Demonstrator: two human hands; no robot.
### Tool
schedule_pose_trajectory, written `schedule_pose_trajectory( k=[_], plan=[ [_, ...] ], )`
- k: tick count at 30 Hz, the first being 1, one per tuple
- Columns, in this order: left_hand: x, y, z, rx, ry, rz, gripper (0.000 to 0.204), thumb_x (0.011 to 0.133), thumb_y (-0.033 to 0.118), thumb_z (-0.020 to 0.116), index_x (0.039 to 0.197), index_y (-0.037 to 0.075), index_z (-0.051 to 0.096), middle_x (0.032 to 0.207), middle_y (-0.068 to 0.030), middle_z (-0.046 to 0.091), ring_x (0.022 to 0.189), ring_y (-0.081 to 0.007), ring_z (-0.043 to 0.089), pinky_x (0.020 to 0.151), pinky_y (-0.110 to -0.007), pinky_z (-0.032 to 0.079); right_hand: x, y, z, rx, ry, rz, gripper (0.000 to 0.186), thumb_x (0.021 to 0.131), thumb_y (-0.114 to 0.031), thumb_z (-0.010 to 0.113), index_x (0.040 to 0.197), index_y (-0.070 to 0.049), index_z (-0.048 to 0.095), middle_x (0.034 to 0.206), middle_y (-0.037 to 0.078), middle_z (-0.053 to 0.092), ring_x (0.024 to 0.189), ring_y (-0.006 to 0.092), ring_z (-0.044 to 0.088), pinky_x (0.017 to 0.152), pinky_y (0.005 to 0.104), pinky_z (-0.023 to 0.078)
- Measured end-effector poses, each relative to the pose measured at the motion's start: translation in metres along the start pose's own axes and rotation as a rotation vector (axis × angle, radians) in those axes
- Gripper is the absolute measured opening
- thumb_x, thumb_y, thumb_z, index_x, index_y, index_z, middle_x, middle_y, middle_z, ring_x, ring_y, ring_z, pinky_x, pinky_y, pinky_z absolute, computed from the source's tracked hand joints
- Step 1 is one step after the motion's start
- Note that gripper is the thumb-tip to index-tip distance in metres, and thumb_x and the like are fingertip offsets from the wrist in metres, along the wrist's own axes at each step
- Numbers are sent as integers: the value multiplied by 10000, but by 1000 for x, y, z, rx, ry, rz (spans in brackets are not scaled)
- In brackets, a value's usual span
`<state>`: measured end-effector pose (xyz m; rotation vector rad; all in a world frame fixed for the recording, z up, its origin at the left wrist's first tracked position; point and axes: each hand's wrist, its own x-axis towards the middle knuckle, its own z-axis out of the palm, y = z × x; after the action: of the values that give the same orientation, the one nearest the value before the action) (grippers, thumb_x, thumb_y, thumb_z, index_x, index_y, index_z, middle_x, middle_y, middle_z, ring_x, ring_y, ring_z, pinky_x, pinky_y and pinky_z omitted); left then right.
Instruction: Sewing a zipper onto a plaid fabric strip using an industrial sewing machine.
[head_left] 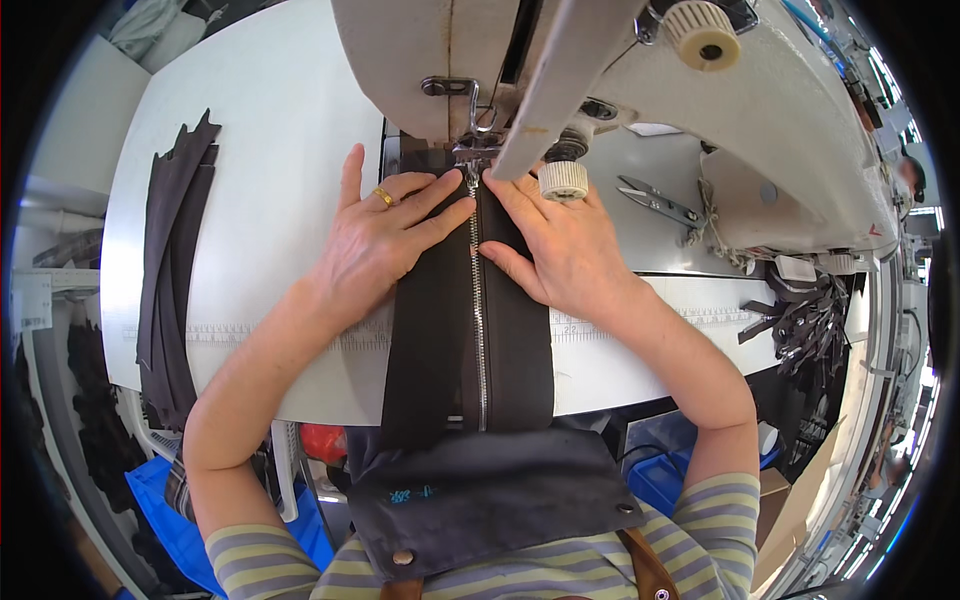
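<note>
The dark fabric strip (470,320) with its silver zipper (480,310) lies straight in front of you on the white table (270,120). Its long axis runs from your lap away to the presser foot (476,150) of the sewing machine (600,60), and the near end hangs over the table edge toward your apron (480,490).

Your left hand (385,235) rests flat on the left half of the strip, fingers spread and pointing toward the foot, a gold ring (383,196) on one finger. Your right hand (555,245) lies flat on the right half, just beside the zipper teeth. Neither hand is clenched or gripping; both press the cloth down with open palms, and both are about equally near the foot, one on each side of the zipper.

A cream knob (562,180) sits just beyond your right fingers, close enough to crowd them. Thread snips (655,203) lie farther right on the machine bed. A stack of dark strips (175,270) lies well apart at the table's left, and a bundle of zippers (800,315) at the right edge.
</note>
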<state>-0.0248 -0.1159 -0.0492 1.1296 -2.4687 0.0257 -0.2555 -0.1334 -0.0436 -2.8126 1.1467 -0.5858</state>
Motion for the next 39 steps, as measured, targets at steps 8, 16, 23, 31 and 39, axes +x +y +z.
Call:
schedule_pose_trajectory(
  k=[8, 16, 23, 31, 39],
  plan=[
    [-1, 10, -9, 32, -80, -88, 585, 710, 31, 660, 1267, 196, 592, 1349, -54, 544, 1207, -233, 510, 1077, -668, 153, 5, 14, -4, 11, -73, -59, 629, 861, -503, 596, 1248, -14, 511, 1259, 200, 534, 1270, 392, 418, 1036, 577, 316],
    [3, -1, -5, -3, -73, -74, 717, 619, -54, 674, 1279, 211, 584, 1352, -52, 540, 1214, -253, 502, 1073, -666, 168, 9, 15, 1, -64, -55, -28, 620, 867, -517, 574, 1223, -11, 545, 1228, 203, 551, 1268, 385, 421, 1027, 585, 321],
    [4, -3, -6, -22, -99, -89, 783, 571, -84, 667, 1289, 214, 574, 1358, -29, 535, 1211, -273, 485, 1069, -672, 165, -12, 7, -46, -133, 163, -57, 528, 832, -447, 661, 1152, -32, 600, 1062, 124, 631, 1098, 355, 535, 988, 505, 369],
    [5, 2, -8, -70, -81, -120, 651, 677, 3, 669, 1285, 220, 586, 1346, -39, 553, 1196, -277, 493, 1070, -666, 150, -188, 274, -315, -481, 1143, 659, 390, 936, -269, 585, 1182, 32, 620, 1191, 107, 632, 1011, 164, 602, 912, 283, 466],
    [7, 3, -6, -94, -69, -166, 496, 759, 148, 689, 1245, 225, 623, 1318, -44, 577, 1195, -277, 496, 1093, -626, 134, -260, 370, -321, 893, 1053, 1107, 436, 965, -325, 549, 1294, -41, 511, 1298, 113, 557, 1161, 254, 556, 1011, 404, 449]
  ],
)
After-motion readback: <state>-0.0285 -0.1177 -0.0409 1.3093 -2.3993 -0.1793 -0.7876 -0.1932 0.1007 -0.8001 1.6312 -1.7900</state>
